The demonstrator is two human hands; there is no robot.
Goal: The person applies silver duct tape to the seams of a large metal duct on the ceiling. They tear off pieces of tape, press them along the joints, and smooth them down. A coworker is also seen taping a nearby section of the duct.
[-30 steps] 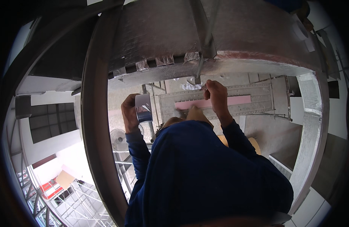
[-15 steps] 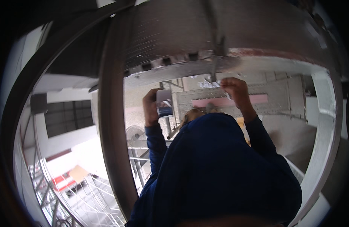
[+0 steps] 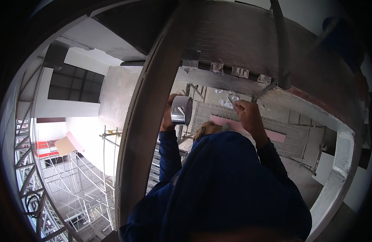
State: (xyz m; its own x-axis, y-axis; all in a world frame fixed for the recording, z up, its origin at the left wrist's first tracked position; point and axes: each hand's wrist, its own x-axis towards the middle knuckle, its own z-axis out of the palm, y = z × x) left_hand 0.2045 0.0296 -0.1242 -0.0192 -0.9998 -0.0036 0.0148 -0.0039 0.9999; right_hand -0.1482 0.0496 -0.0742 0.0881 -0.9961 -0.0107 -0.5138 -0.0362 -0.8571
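Note:
My left hand (image 3: 166, 117) is wrapped round a roll of shiny silver foil tape (image 3: 180, 113), part of whose surface looks matte grey. It is held up beside the dark metal upright. My right hand (image 3: 249, 115) is raised below the underside of the beam, its thumb and fingers pinched together. Something small and pale shows at the fingertips, but I cannot tell it from the scraps below. Above the hands, several shiny foil patches (image 3: 240, 72) sit in a row along the lower edge of the large brown beam (image 3: 238, 40).
A dark metal upright (image 3: 153, 88) stands close by my left arm. Under me is a perforated metal platform (image 3: 291, 121) with a pink strip (image 3: 276, 135) and white scraps (image 3: 226, 103). Scaffolding (image 3: 79, 181) drops away at left. A pale curved frame (image 3: 342, 155) borders the right.
The view has turned and shifted, so the beam and upright now lie slanted. Both hands appear nearer each other. The left still holds the roll, and the right stays pinched.

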